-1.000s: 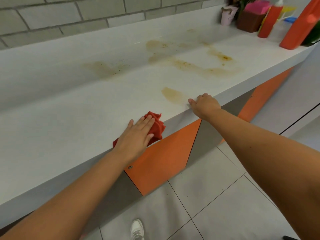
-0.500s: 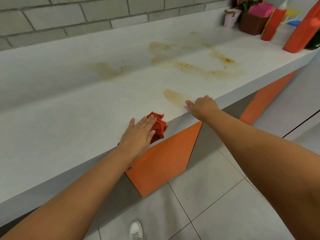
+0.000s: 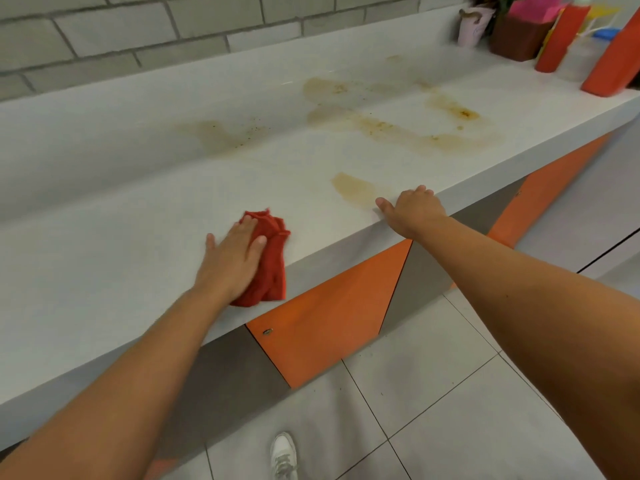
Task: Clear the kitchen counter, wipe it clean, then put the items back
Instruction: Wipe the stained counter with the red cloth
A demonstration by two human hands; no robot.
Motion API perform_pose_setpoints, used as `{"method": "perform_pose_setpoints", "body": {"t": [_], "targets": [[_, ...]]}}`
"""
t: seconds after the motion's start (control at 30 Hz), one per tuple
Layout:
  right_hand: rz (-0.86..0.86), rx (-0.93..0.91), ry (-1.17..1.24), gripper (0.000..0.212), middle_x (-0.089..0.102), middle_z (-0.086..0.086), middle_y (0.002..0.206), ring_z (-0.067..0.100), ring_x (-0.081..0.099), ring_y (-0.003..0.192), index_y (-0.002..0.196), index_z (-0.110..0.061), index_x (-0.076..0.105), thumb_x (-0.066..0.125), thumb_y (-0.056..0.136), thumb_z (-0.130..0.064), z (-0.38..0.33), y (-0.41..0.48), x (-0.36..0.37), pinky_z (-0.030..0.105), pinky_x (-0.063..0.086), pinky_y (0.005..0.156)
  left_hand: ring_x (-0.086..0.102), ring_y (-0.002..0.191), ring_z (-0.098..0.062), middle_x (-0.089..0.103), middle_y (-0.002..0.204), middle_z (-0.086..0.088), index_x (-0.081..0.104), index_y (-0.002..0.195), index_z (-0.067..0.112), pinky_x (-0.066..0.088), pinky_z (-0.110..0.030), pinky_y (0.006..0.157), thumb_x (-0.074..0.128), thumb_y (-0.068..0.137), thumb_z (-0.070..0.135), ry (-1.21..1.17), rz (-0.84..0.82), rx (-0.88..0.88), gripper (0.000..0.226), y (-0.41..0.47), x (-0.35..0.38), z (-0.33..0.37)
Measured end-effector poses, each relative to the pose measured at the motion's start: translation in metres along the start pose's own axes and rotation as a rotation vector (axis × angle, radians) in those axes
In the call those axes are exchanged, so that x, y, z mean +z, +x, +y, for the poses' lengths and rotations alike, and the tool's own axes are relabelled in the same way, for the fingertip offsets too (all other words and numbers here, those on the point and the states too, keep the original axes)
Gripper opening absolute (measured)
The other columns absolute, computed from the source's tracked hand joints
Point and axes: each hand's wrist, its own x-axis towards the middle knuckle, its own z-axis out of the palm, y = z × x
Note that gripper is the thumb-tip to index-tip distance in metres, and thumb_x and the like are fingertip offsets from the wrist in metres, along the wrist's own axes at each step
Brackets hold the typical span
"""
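Note:
A crumpled red cloth (image 3: 272, 258) lies at the front edge of the white counter (image 3: 121, 244). My left hand (image 3: 230, 261) presses flat on the cloth with straight fingers. My right hand (image 3: 414, 211) rests on the counter's front edge, thumb on top and fingers hooked over the lip. A small brown stain (image 3: 353, 187) sits just left of my right hand. Larger brown stains (image 3: 398, 123) spread across the counter further back.
Moved items crowd the far right end: a pink cup (image 3: 474, 24), a brown box (image 3: 519, 36) with pink sponges, and two orange bottles (image 3: 559, 36). A grey brick wall runs behind. Orange and grey cabinet fronts (image 3: 329, 327) and a tiled floor lie below.
My left hand has slid the red cloth a little further onto the counter and to the left. My right hand has stayed on the edge.

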Motion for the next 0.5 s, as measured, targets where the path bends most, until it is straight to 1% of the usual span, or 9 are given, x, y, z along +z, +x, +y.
{"method": "perform_pose_setpoints", "body": {"t": [0.07, 0.17, 0.27, 0.33, 0.4, 0.43, 0.5], "targets": [[-0.01, 0.005, -0.016, 0.079, 0.031, 0.029, 0.144, 0.039, 0.029, 0.135, 0.134, 0.007, 0.041, 0.015, 0.096, -0.058, -0.001, 0.001, 0.0, 0.044, 0.03, 0.109, 0.015, 0.145, -0.019, 0.015, 0.157, -0.004, 0.017, 0.149, 0.015, -0.004, -0.047, 0.116, 0.019, 0.101, 0.037, 0.042, 0.003, -0.111, 0.053, 0.024, -0.008, -0.013], [-0.035, 0.006, -0.055, 0.082, 0.027, 0.03, 0.147, 0.04, 0.026, 0.137, 0.129, 0.007, 0.046, 0.014, 0.095, -0.06, -0.005, 0.001, -0.001, 0.044, 0.029, 0.11, 0.013, 0.144, -0.025, 0.014, 0.157, -0.012, 0.013, 0.149, 0.005, -0.003, -0.047, 0.116, 0.015, 0.099, 0.045, 0.181, 0.02, -0.23, 0.064, 0.046, -0.003, 0.002], [-0.025, 0.016, -0.053, 0.085, 0.022, 0.03, 0.149, 0.041, 0.025, 0.138, 0.134, 0.007, 0.04, 0.015, 0.093, -0.063, -0.006, 0.003, 0.0, 0.045, 0.028, 0.11, 0.003, 0.146, -0.026, 0.004, 0.158, -0.011, 0.004, 0.149, 0.007, -0.009, -0.045, 0.115, 0.009, 0.097, 0.052, 0.215, 0.0, -0.206, 0.07, 0.024, 0.009, 0.018], [-0.025, 0.023, -0.046, 0.086, 0.023, 0.03, 0.149, 0.04, 0.025, 0.138, 0.137, 0.007, 0.037, 0.016, 0.093, -0.064, -0.005, 0.004, 0.0, 0.046, 0.028, 0.111, -0.003, 0.146, -0.027, 0.001, 0.158, -0.007, 0.003, 0.15, 0.011, -0.011, -0.047, 0.114, 0.008, 0.096, 0.054, 0.237, 0.004, -0.202, 0.069, 0.0, 0.009, 0.002], [-0.055, 0.025, -0.048, 0.087, 0.028, 0.029, 0.147, 0.04, 0.025, 0.138, 0.134, 0.006, 0.041, 0.014, 0.092, -0.065, -0.006, 0.006, -0.001, 0.047, 0.027, 0.111, -0.007, 0.145, -0.029, 0.002, 0.159, -0.003, 0.004, 0.15, 0.014, -0.01, -0.051, 0.113, 0.009, 0.095, 0.055, 0.246, 0.017, -0.283, 0.069, -0.01, -0.001, -0.029], [-0.079, 0.02, -0.056, 0.087, 0.035, 0.028, 0.144, 0.039, 0.027, 0.136, 0.129, 0.004, 0.047, 0.011, 0.091, -0.066, -0.006, 0.008, -0.003, 0.047, 0.028, 0.111, -0.007, 0.145, -0.03, 0.003, 0.159, -0.003, 0.004, 0.15, 0.015, -0.009, -0.053, 0.113, 0.009, 0.095, 0.056, 0.239, 0.018, -0.345, 0.069, -0.008, -0.009, -0.044], [-0.131, 0.013, -0.056, 0.085, 0.047, 0.026, 0.133, 0.038, 0.038, 0.129, 0.114, 0.0, 0.056, 0.008, 0.091, -0.066, -0.006, 0.01, -0.008, 0.048, 0.033, 0.107, -0.004, 0.145, -0.032, 0.005, 0.158, -0.006, 0.005, 0.15, 0.014, -0.006, -0.055, 0.114, 0.011, 0.095, 0.057, 0.239, 0.036, -0.445, 0.07, -0.002, -0.021, -0.064]]}}
